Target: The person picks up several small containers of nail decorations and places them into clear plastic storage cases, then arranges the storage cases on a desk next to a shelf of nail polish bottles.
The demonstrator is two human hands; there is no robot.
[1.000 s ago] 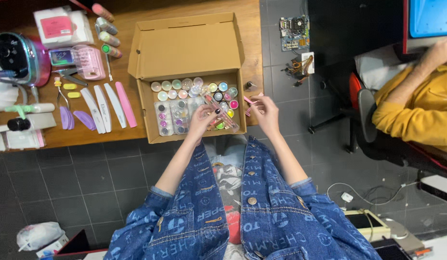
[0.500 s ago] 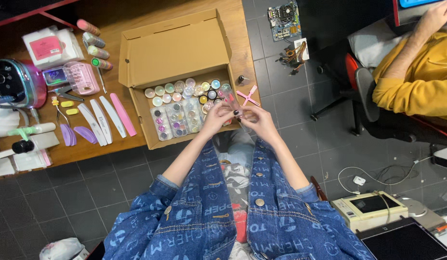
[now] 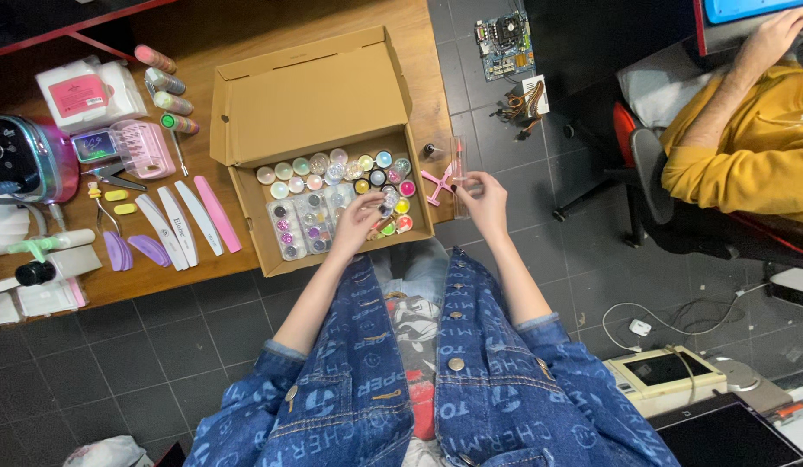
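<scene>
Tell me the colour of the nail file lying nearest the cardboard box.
Pink: the nail file nearest the cardboard box, head view.

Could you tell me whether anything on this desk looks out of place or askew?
Mostly tidy. The clear tube in the right hand sticks out past the desk edge, over the floor. A bare circuit board lies on the floor tiles, which looks odd.

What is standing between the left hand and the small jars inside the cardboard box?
Nothing visible. The left hand is already inside the open cardboard box, and its fingers rest right on the small jars near the front right corner. The right hand holds a clear tube outside the box.
</scene>
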